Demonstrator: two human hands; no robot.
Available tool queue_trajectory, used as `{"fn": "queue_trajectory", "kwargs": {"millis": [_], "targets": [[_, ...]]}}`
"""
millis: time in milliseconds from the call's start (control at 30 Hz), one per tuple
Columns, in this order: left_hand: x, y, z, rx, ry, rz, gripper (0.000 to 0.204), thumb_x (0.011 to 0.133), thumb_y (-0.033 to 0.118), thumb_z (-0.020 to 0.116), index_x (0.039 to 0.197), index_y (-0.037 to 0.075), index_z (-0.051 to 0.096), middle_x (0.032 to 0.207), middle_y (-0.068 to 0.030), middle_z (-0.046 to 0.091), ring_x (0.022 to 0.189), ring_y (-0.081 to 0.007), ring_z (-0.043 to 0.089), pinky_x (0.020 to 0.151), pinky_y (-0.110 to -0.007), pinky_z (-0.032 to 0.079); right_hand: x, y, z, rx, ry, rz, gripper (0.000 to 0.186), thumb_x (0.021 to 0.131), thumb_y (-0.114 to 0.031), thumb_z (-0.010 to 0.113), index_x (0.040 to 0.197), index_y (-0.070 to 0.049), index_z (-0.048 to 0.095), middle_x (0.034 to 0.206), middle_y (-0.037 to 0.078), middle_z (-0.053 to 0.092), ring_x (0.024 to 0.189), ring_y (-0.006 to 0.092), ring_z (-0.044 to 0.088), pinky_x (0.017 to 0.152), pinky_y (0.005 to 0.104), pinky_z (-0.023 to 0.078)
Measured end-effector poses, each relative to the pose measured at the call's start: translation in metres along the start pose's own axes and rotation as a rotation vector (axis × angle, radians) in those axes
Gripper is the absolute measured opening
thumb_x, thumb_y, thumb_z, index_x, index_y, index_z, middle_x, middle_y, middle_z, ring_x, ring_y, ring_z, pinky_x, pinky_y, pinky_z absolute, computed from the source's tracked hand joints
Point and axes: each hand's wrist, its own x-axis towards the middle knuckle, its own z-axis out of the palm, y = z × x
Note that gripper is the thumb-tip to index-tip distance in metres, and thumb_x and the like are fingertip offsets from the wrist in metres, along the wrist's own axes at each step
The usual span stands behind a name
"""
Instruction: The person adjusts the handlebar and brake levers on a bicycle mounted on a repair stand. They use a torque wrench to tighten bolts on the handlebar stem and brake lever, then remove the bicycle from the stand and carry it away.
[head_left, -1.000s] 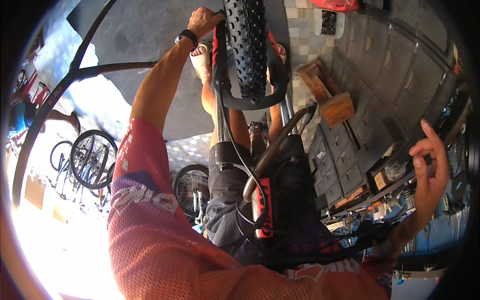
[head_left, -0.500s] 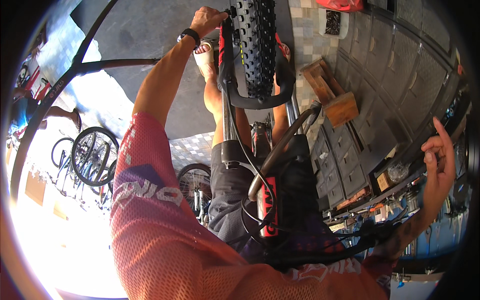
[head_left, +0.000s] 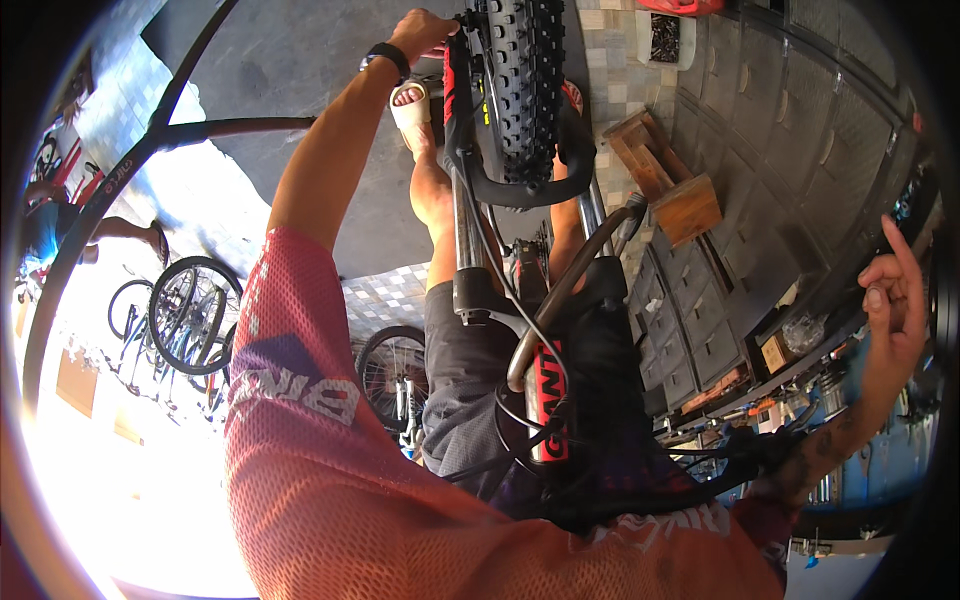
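My left hand [head_left: 425,35] grips the end of the black-and-red fork [head_left: 452,75] at the top of the view, beside the knobbly front tyre [head_left: 520,80]. The fork's silver stanchions [head_left: 470,220] run down toward a red-and-white frame tube [head_left: 548,400], cables and a black handlebar [head_left: 700,490] across my body. My feet [head_left: 410,105] in sandals stand either side of the bike. My right hand [head_left: 893,305] is raised at the right, index finger stretched, the others loosely curled, touching nothing that I can see.
Dark metal drawer cabinets [head_left: 790,120] line the right, beside a wooden step [head_left: 675,195] and tools [head_left: 865,460]. Several bicycles [head_left: 190,310] stand at left, near another person's leg [head_left: 130,228]. A dark stand frame [head_left: 160,130] arches there; a mat [head_left: 240,60] covers the tiled floor.
The bike's front end and my left hand have shifted slightly right and up. My right hand has moved right and a little upward.
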Motion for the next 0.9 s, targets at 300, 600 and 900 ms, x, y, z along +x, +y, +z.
{"fn": "queue_trajectory", "kwargs": {"millis": [300, 600, 900], "targets": [[0.003, -0.003, 0.018, 0.719, 0.392, 0.192, 0.05, 0.085, 0.051, 0.068, 0.093, 0.003, 0.079, 0.098, -0.0203, 0.078, 0.099, -0.0398, 0.074, 0.094, -0.044, 0.058, 0.006, -0.013, -0.001, 0.035, 0.003, -0.03, 0.051, 0.097, -0.01, 0.059, 0.147, 0.001, 0.058, 0.093, 0.001, 0.059, 0.085, 0.0081, 0.052, 0.077, 0.0237, 0.04], [0.037, -0.058, -0.014, 0.77, 0.35, 0.507, 0.027, 0.081, 0.028, 0.071, 0.091, 0.003, 0.076, 0.094, -0.0179, 0.073, 0.094, -0.0384, 0.071, 0.089, -0.043, 0.058, 0.014, -0.004, -0.004, -0.023, 0.036, -0.023, 0.051, 0.096, -0.008, 0.057, 0.148, -0.003, 0.058, 0.093, 0.0, 0.059, 0.081, 0.0054, 0.05, 0.071, 0.0217, 0.038], [0.066, -0.091, -0.07, 0.151, -0.163, 0.374, 0.021, 0.093, 0.011, 0.064, 0.11, 0.0, 0.073, 0.098, -0.0105, 0.073, 0.093, -0.0208, 0.074, 0.093, -0.033, 0.06, 0.016, 0.005, -0.019, -0.074, -0.027, -0.048, 0.048, 0.101, -0.016, 0.055, 0.147, -0.003, 0.058, 0.097, 0.0, 0.058, 0.079, 0.0053, 0.048, 0.077, 0.0221, 0.04]]}}
